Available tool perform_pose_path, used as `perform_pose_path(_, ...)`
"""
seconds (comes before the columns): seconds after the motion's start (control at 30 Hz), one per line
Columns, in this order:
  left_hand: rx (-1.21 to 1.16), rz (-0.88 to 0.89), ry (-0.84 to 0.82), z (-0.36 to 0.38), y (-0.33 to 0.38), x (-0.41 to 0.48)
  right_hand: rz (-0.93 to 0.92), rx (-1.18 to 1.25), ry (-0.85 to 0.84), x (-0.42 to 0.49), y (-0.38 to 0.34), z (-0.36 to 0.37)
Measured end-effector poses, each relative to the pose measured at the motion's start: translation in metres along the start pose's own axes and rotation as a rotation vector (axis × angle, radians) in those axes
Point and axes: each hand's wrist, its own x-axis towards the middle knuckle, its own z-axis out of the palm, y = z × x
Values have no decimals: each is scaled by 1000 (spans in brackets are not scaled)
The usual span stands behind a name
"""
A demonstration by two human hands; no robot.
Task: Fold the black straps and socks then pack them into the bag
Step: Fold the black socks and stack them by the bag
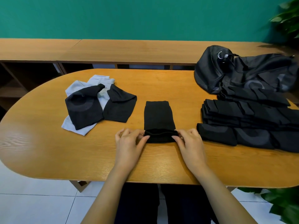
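Black sock (159, 117) lies flat mid-table, long axis pointing away from the person, near end rolled or folded up into a thick band. Left hand (129, 143) pinches the left end of that band, thumb and fingers curled on the fabric. Right hand (190, 142) pinches the right end the same way. Both wrists rest low over the table (48, 151), an oval wooden top.

Right of the sock: folded stack (242, 120) of black pieces in overlapping rows, some with grey curved marks, near the right hand but apart from it. Cannot tell straps from socks in the stack. Behind the stack, touching its far edge: black bag (239, 71), slumped, mesh-like, at the table's far right.

Left of the sock, well apart: loose pile (95, 105) of unfolded socks, two dark grey ones lying over light grey ones.

Beyond the table: wooden shelf (113, 50) against a green wall (129, 16). Plant (288, 18) leaves at the top right corner, more at the bottom right. White tile floor (32, 199) below.
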Motion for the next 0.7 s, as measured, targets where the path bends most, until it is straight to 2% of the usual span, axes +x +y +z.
perform_pose_path(0.1, -13, -28, 18, -1, 1, 1, 51, 28, -30, 0, -3, -1)
perform_pose_path(0.27, 15, -65, -34, -3, 4, 0, 30, -6, -32, 2, -3, 1)
perform_pose_path(0.43, 117, 20, -90, -2, 2, 1, -155, -133, 9, 1, 0, 3)
perform_pose_path(0.5, 146, 26, -105, -2, 3, 2, -197, -175, -22, 1, 0, 5)
perform_pose_path(0.7, 166, 32, -198, -3, 6, 2, -112, -226, -211, 5, -4, 1)
